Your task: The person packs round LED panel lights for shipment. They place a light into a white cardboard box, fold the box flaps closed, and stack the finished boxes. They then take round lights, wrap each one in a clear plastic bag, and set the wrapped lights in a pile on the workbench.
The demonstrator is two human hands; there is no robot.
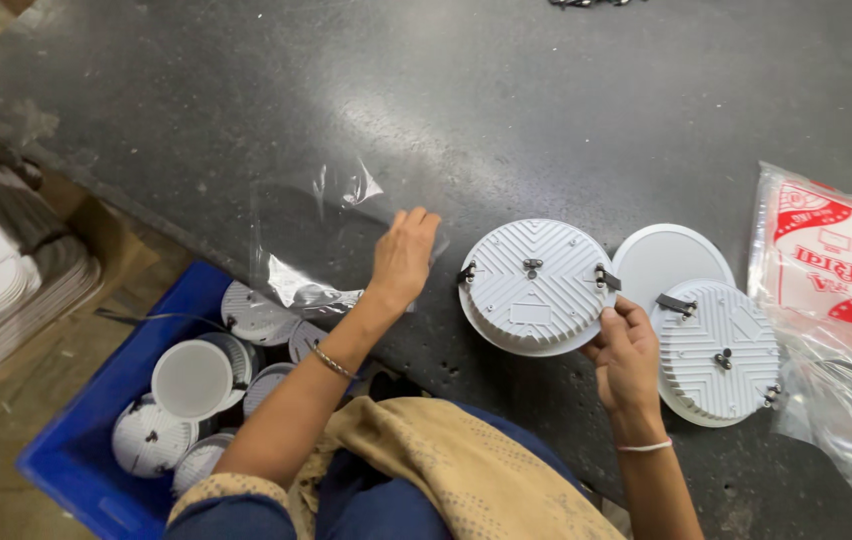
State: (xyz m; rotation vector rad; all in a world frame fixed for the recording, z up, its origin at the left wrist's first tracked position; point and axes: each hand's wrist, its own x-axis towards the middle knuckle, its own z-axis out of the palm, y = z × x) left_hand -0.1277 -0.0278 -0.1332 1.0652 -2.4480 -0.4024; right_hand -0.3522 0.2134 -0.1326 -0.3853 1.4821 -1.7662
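1. A dark speckled worktable (546, 90) fills most of the view.
2. A blue crate (76, 455) sits below the table's near edge on the left, holding several round white light fittings (191, 378).
3. Clear plastic bags (841, 400) and a red-and-white printed packet (831, 255) lie at the table's right side.
4. A clear plastic sleeve (321, 235) lies flat on the table; the left hand (404, 255) rests on its right edge, fingers extended and pressing down, not clenched.
5. Two more round fittings (716, 350) lie overlapping, just right of the held one.
6. The right hand (626, 355) grips the rim of a round white downlight (534, 285), ribbed back up, at the table's near edge.
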